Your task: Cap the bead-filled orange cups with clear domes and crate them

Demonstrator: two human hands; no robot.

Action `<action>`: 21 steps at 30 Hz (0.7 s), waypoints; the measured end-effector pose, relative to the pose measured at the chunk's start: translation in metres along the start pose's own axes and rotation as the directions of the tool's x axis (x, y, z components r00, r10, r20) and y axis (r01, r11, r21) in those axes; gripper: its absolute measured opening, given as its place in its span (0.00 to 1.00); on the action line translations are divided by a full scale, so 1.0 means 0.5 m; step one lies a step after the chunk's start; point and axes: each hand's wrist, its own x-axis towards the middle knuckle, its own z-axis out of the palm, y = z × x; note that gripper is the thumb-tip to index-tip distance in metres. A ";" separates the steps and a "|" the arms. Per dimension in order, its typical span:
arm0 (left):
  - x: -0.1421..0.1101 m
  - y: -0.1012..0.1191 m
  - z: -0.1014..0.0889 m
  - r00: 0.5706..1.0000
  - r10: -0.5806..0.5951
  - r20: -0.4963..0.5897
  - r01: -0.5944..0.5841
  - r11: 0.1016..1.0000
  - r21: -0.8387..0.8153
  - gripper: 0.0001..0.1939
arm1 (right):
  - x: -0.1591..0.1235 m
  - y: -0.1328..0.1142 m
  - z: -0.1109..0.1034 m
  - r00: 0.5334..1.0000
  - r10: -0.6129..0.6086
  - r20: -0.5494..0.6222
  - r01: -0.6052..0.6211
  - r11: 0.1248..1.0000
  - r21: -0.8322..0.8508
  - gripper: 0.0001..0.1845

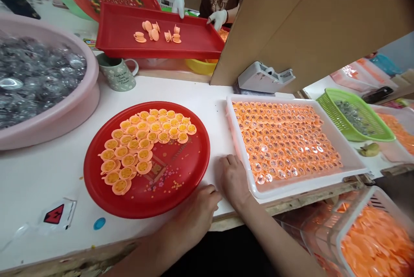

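Note:
My left hand (199, 208) rests at the table's front edge by the rim of a round red tray (181, 173). Its fingers are curled in, and nothing shows in them. My right hand (235, 182) lies beside it, fingers bent down onto the tabletop, also with nothing visible in it. That hand is close to the left wall of a white plastic tray (354, 169). Rows of small orange pieces with printed round tops (284, 139) fill much of this tray. Small orange toy cups on saucers (142, 134), yellow inside, cover the back and left of the red tray.
Across the table, a co-worker's gloved hands (217, 19) hold a tilted red rectangular tray (119, 22) with several toy cups. A pink tub (87, 91) of clear pieces, a mug (118, 74), a cardboard panel (284, 18), a green basket (352, 136) and a crate (343, 234) stand around.

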 end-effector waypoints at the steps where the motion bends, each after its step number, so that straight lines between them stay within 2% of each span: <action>1: 0.010 -0.005 0.008 1.000 0.020 0.011 -0.020 1.000 0.018 0.12 | -0.005 -0.006 -0.010 1.000 -0.011 0.010 0.011 0.999 -0.033 0.15; 4: 0.033 -0.021 0.024 0.997 0.071 -0.001 -0.071 0.997 0.025 0.12 | -0.021 -0.020 -0.029 0.997 -0.046 0.055 0.053 0.991 -0.123 0.15; 8: 0.039 -0.032 0.035 0.995 0.095 -0.025 -0.094 0.995 0.038 0.13 | -0.027 -0.023 -0.026 0.991 -0.073 0.114 0.095 0.975 -0.201 0.14; 13: 0.019 -0.018 0.038 0.991 0.121 -0.053 -0.118 0.991 0.064 0.13 | -0.020 -0.021 -0.015 0.985 -0.086 0.148 0.120 0.963 -0.240 0.13; 16: -0.003 -0.007 0.026 0.989 0.132 -0.068 -0.126 0.988 0.091 0.12 | -0.019 -0.020 -0.022 0.981 -0.101 0.163 0.137 0.963 -0.230 0.13; 18: -0.019 -0.009 0.008 0.982 0.127 -0.138 -0.112 0.987 0.113 0.11 | -0.017 -0.019 -0.035 0.979 -0.114 0.169 0.149 0.967 -0.208 0.14; 19: -0.027 -0.014 -0.003 0.971 0.108 -0.212 -0.082 0.988 0.129 0.10 | -0.015 -0.021 -0.044 0.978 -0.119 0.171 0.152 0.969 -0.194 0.15; 21: -0.039 -0.032 -0.030 0.924 0.045 -0.381 0.015 0.988 0.154 0.10 | -0.003 -0.031 -0.066 0.978 -0.127 0.168 0.153 0.976 -0.158 0.17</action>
